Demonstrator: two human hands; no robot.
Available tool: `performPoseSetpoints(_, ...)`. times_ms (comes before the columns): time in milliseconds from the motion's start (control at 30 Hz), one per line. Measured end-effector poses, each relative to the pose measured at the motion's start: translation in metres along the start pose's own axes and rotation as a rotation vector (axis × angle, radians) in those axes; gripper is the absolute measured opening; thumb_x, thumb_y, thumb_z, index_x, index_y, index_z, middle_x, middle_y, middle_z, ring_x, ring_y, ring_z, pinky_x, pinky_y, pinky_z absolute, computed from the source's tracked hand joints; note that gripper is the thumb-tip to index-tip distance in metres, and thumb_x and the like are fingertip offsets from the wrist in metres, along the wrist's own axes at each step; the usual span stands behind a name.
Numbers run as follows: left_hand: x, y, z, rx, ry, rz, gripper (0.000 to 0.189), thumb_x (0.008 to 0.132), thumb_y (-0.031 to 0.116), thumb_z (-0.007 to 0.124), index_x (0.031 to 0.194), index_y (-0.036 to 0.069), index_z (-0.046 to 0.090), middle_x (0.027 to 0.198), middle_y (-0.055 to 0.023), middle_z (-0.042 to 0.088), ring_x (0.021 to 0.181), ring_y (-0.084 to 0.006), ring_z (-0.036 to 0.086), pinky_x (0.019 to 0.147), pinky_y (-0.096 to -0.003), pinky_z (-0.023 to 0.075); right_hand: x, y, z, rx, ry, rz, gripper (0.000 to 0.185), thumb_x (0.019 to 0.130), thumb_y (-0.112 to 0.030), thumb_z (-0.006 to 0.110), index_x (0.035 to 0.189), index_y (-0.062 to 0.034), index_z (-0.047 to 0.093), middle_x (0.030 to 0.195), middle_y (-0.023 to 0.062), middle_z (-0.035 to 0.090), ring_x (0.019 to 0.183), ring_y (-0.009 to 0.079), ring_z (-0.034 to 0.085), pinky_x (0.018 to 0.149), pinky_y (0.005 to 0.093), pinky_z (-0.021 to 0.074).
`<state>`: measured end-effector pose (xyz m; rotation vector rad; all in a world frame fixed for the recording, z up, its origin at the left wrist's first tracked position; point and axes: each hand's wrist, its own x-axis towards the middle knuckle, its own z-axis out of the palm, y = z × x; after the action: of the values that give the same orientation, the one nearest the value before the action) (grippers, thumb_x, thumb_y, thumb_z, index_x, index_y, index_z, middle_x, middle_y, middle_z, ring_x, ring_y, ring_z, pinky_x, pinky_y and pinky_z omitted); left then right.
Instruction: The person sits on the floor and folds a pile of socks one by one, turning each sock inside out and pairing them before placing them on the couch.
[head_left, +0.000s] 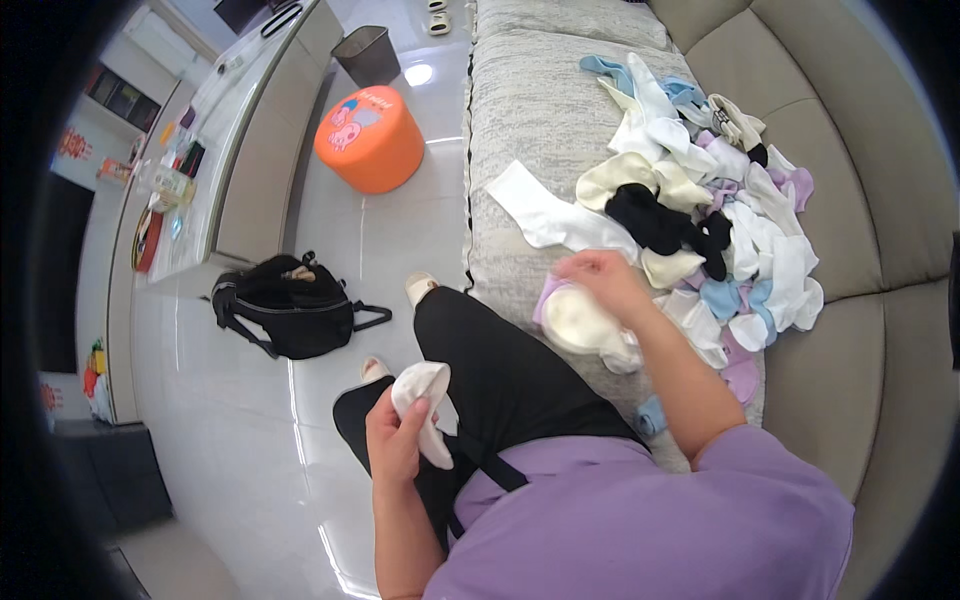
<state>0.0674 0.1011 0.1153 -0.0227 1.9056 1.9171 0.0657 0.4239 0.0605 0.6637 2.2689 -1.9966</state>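
My left hand (397, 435) is closed around a white sock (424, 390), held above my lap. Over the seat cover beside my thigh is my right hand (600, 281), a little blurred, with its fingertips near a cream sock (574, 319) and a lilac one (550, 291); whether it touches or grips them I cannot tell. Just beyond that hand lies a long white sock (540, 210). Black socks (652, 217) rest on a loose heap of white, cream, lilac and blue socks (765, 217) against the sofa back. A blue sock (651, 416) lies near my right forearm.
The grey sofa cover (525, 90) ends at a dark-trimmed edge. On the tiled floor stand an open black bag (292, 315), an orange round stool (375, 142) and a waste bin (367, 56). A long cabinet (262, 135) with bottles on top runs along the left.
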Motion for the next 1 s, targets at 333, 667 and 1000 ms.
performPoseSetpoints(333, 0.248, 0.037, -0.061, 0.532, -0.391, -0.089, 0.02, 0.094, 0.022, 0.053, 0.096, 0.002, 0.057, 0.071, -0.0025, 0.06, 0.063, -0.0083, 0.057, 0.057, -0.0236, 0.0452, 0.078, 0.08, -0.07, -0.002, 0.457, 0.363, 0.035, 0.081, -0.038, 0.073, 0.087, -0.0052, 0.062, 0.072, -0.0017, 0.053, 0.065, 0.0092, 0.047, 0.058, 0.0253, 0.0397)
performPoseSetpoints(667, 0.506, 0.126, 0.13, 0.951, -0.734, 0.281, 0.065, 0.087, 0.012, 0.06, 0.144, 0.013, 0.028, 0.065, -0.0032, 0.051, 0.061, -0.0135, 0.046, 0.063, -0.0276, 0.042, 0.098, 0.114, -0.081, -0.621, 0.143, 0.492, 0.043, 0.077, -0.04, 0.073, 0.097, -0.0039, 0.063, 0.097, 0.0134, 0.064, 0.091, 0.0286, 0.06, 0.082, 0.038, 0.0486)
performPoseSetpoints(1000, 0.566, 0.078, 0.47, 1.207, -1.43, 0.438, 0.093, 0.065, 0.008, 0.076, 0.144, 0.018, 0.029, 0.108, -0.0138, 0.065, 0.102, -0.0268, 0.062, 0.085, -0.0349, 0.0496, 0.082, 0.083, -0.085, 0.112, 0.337, 0.789, 0.094, 0.051, -0.061, 0.081, 0.12, -0.0027, 0.055, 0.122, 0.0198, 0.056, 0.116, 0.032, 0.052, 0.1, 0.0377, 0.0397)
